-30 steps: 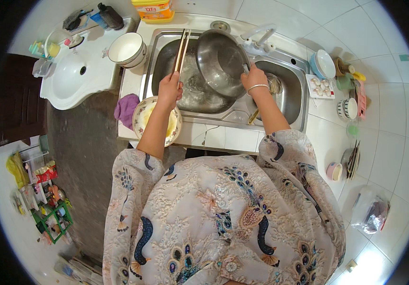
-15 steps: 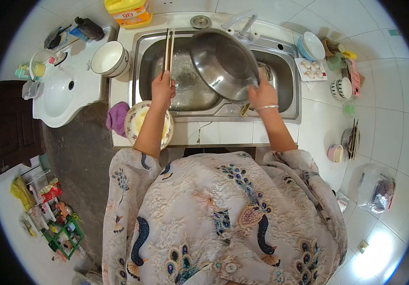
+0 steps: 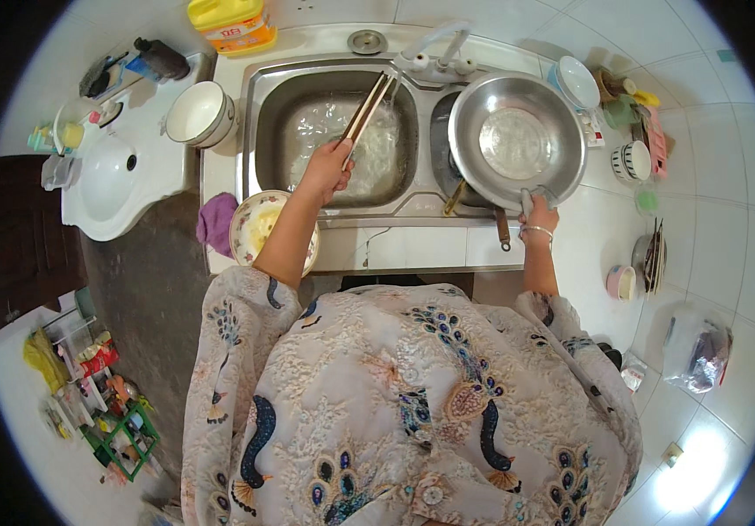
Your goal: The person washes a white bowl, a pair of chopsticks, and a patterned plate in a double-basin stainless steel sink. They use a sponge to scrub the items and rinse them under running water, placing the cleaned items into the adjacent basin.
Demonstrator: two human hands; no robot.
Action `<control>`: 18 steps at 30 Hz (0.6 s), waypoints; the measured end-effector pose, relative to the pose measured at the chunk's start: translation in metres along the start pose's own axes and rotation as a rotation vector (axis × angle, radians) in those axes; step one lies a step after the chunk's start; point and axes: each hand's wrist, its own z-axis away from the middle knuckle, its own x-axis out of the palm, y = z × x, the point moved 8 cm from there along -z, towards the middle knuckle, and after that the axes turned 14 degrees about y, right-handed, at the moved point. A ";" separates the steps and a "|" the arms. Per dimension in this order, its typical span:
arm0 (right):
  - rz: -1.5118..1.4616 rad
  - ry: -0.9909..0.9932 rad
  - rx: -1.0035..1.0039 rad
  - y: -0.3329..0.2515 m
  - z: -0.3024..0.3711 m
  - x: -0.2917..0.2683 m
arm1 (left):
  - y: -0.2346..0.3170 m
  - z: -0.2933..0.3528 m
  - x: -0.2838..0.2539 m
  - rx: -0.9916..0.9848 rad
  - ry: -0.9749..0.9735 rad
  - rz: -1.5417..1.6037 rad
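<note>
My left hand (image 3: 327,171) is closed around a pair of chopsticks (image 3: 365,114), tilted up and right over the left bowl of the steel double sink (image 3: 253,140). Their tips reach close to the stream below the white faucet (image 3: 439,63). Shallow water moves in that sink bowl. My right hand (image 3: 540,216) grips the near rim of a large round metal basin (image 3: 560,131), along with something greyish, perhaps a cloth. The basin's inside faces up, over the right sink bowl and the counter beside it. A brown handle (image 3: 503,231) pokes out under the basin's near edge.
Left of the sink stand stacked bowls (image 3: 195,114); a patterned plate with yellowish scraps (image 3: 248,230) and a purple cloth (image 3: 216,221) lie at the near left. A yellow jug (image 3: 233,24) stands behind. Blue-and-white bowls (image 3: 575,83) and a striped cup (image 3: 630,162) line the right counter.
The metal basin has moved right, from tilted over the left sink bowl to over the right one, its inside now showing. My left hand has shifted right, and the chopsticks now lean toward the faucet.
</note>
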 end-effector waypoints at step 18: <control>0.415 -0.014 -0.546 -0.054 0.052 0.045 | -0.024 0.008 0.020 -0.047 -0.022 0.009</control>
